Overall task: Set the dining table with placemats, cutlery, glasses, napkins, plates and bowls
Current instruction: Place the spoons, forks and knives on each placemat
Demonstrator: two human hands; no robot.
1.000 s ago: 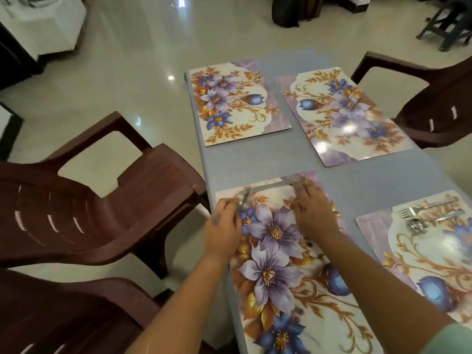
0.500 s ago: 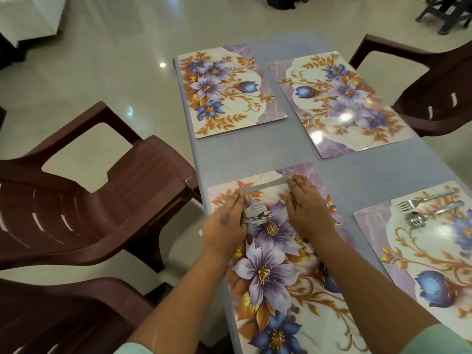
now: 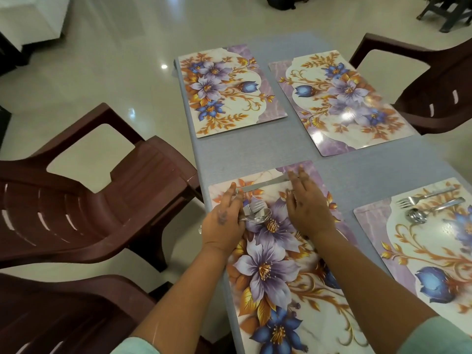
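Several floral placemats lie on the grey table. On the near left placemat a steel knife lies along the far edge. My left hand grips a fork and a spoon together, their heads pointing right, while its forefinger touches the knife's left end. My right hand lies flat with straight fingers, fingertips on the knife's right end. The near right placemat carries a fork and a spoon. The two far placemats are bare.
Brown plastic chairs stand close to the table: two on the left and one at the far right. Glossy cream floor surrounds the table. Dark furniture legs show at the top right.
The knife now lies flat on the mat's far edge. My left hand has drawn back a little with the fork and spoon, and the view has shifted slightly.
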